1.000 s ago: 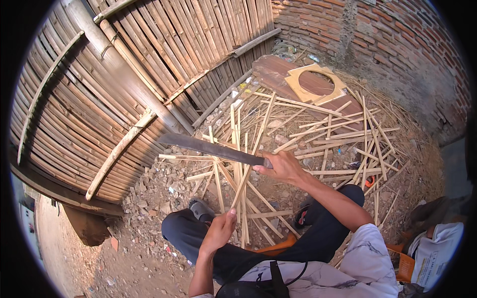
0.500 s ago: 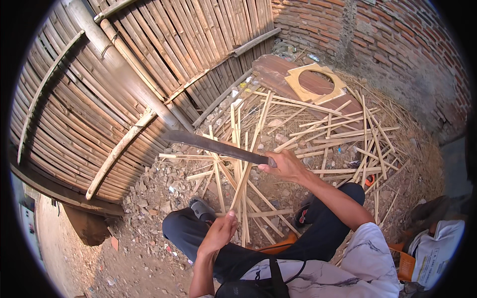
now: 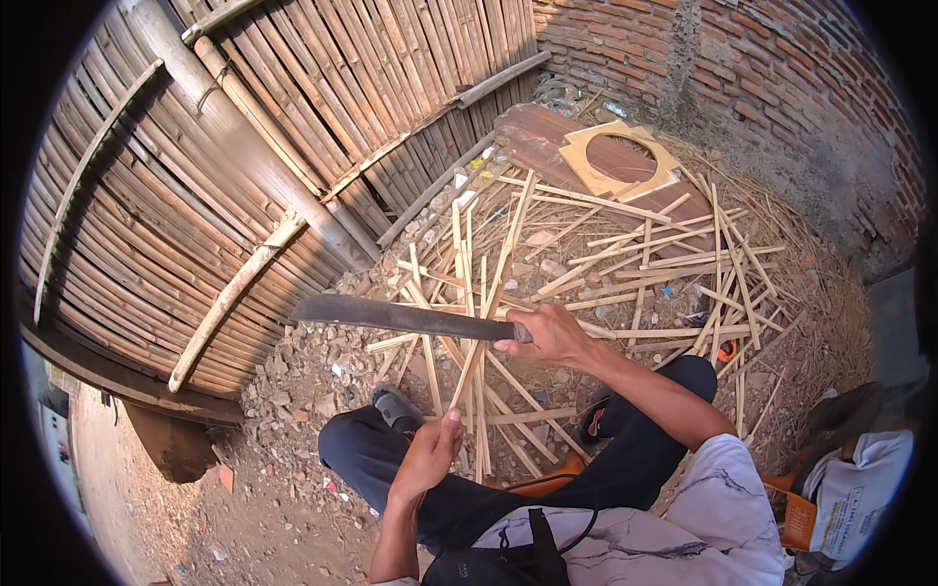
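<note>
My right hand [image 3: 549, 335] is closed around the handle of a machete [image 3: 405, 317], whose long dark blade points left. The blade crosses in front of a pale bamboo strip [image 3: 466, 379], which slants up and away from me. My left hand [image 3: 431, 452] grips that strip's near end, thumb on top, above my left thigh. Several other bamboo strips [image 3: 625, 275] lie crisscrossed on the ground beyond and beneath my hands. Whether the blade touches the strip cannot be made out.
A bamboo-slat wall [image 3: 127, 234] rises on the left, and a brick wall [image 3: 782, 107] stands at the back right. A brown board [image 3: 532, 132] carries a flat piece with a round hole [image 3: 576, 161]. Rubble covers the ground; a white sack [image 3: 865, 498] lies at right.
The machete has come down and nearer to me, its tip shifting left and lower. My left hand stays almost where it was with the bamboo strip.
</note>
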`<state>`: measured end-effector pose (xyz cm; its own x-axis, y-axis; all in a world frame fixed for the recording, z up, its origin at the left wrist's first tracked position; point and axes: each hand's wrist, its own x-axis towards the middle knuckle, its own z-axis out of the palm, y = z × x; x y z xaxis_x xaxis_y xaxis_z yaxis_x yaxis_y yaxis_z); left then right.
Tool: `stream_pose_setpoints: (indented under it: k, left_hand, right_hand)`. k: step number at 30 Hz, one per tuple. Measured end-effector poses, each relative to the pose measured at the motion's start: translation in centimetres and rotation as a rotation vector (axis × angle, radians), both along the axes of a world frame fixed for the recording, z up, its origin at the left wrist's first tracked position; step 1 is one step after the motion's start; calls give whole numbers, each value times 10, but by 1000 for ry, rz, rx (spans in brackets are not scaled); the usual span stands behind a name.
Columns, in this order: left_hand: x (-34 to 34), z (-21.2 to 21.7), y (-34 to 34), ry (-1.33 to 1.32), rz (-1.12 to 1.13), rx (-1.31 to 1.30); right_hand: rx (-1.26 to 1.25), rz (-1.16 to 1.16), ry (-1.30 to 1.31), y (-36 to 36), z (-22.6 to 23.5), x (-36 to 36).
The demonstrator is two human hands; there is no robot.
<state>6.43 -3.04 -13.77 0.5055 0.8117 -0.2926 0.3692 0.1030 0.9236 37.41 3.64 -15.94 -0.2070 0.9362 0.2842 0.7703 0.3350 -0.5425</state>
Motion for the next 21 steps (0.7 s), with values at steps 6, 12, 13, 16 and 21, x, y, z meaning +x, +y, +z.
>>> stream_pose_setpoints:
  k: [6, 12, 13, 16, 21]
  left_hand:
    - [-4, 6, 3, 28, 24, -24]
    - [-10, 3, 4, 32, 58, -74]
    - [-5, 3, 7, 31, 52, -82]
    - [6, 4, 9, 29, 25, -49]
    - [-9, 0, 4, 25, 17, -19]
  right_hand:
    - [120, -20, 58, 14, -1, 19]
    - [-122, -141, 69, 18, 0, 22]
    - [-111, -160, 127, 15, -3, 15]
    - [36, 68, -33, -1, 5, -13]
    - [-86, -144, 136, 25, 10, 25]
